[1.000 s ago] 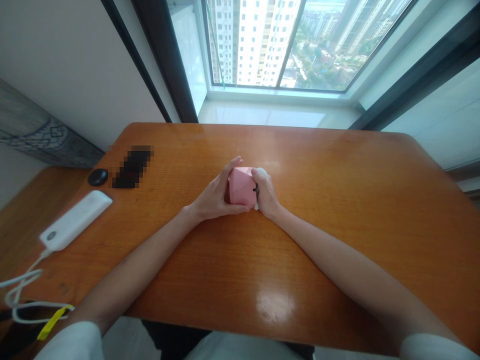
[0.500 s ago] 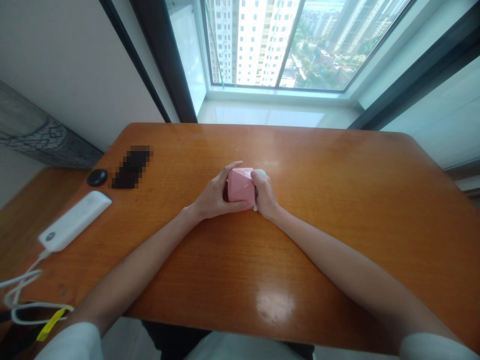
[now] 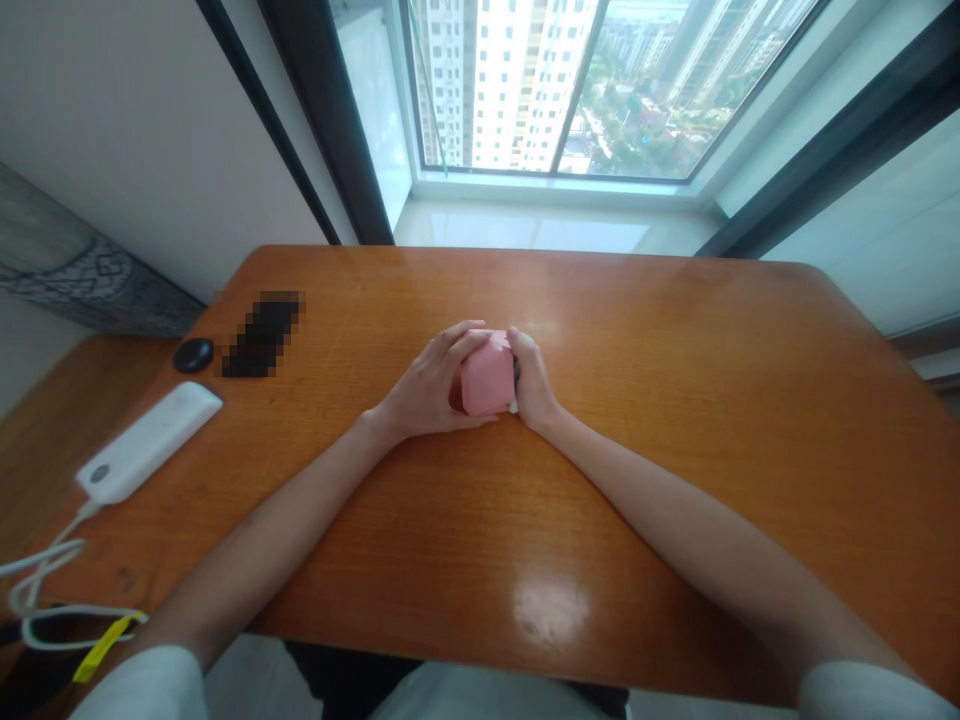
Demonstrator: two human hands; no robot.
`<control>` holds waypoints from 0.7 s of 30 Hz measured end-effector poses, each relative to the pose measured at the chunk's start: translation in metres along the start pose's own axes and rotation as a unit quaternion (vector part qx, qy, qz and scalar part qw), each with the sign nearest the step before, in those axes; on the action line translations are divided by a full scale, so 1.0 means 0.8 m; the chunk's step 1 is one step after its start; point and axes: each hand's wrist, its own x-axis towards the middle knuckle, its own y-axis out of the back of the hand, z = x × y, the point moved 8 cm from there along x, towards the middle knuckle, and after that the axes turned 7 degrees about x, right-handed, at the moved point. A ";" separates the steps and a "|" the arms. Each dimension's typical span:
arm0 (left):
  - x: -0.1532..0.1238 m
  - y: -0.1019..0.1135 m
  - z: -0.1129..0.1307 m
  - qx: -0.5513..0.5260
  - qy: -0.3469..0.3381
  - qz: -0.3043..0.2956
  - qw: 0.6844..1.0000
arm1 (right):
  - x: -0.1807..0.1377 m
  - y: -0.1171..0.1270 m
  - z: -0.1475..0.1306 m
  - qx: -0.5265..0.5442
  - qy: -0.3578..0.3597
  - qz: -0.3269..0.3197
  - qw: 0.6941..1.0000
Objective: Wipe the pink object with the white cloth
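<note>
Over the middle of the desk, both hands are around a small pink faceted, box-like object [image 3: 487,378]; I cannot tell its exact kind. My left hand [image 3: 431,385] grips it from the left, fingers over its far upper side and thumb along the near lower edge. My right hand [image 3: 534,385] is closed at its right side, thumb at the upper right edge. A sliver of a white part [image 3: 514,406] and a dark spot show between the pink face and the right palm. Whether the white part belongs to the pink object is hidden.
On the left of the brown wooden desk [image 3: 675,420] lie a white power bank [image 3: 150,440] with a white cable [image 3: 45,580], a round black item [image 3: 193,355] and a pixelated dark rectangle [image 3: 262,335]. A yellow tag [image 3: 105,648] hangs near the left edge. A window stands beyond.
The pink object has turned slightly and shifted a little right. My left fingers have moved onto its upper edge. The white part under my right thumb is now mostly hidden.
</note>
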 end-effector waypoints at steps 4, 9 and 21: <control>0.004 0.007 0.001 -0.044 0.018 0.009 0.999 | -0.008 0.000 -0.006 -0.025 0.022 0.002 0.999; -0.003 -0.009 -0.020 -0.145 0.132 -0.041 0.980 | -0.014 -0.008 -0.008 -0.039 -0.009 -0.007 0.999; -0.002 -0.005 -0.006 0.018 0.020 -0.027 0.999 | 0.003 0.003 -0.002 0.004 -0.002 0.020 1.000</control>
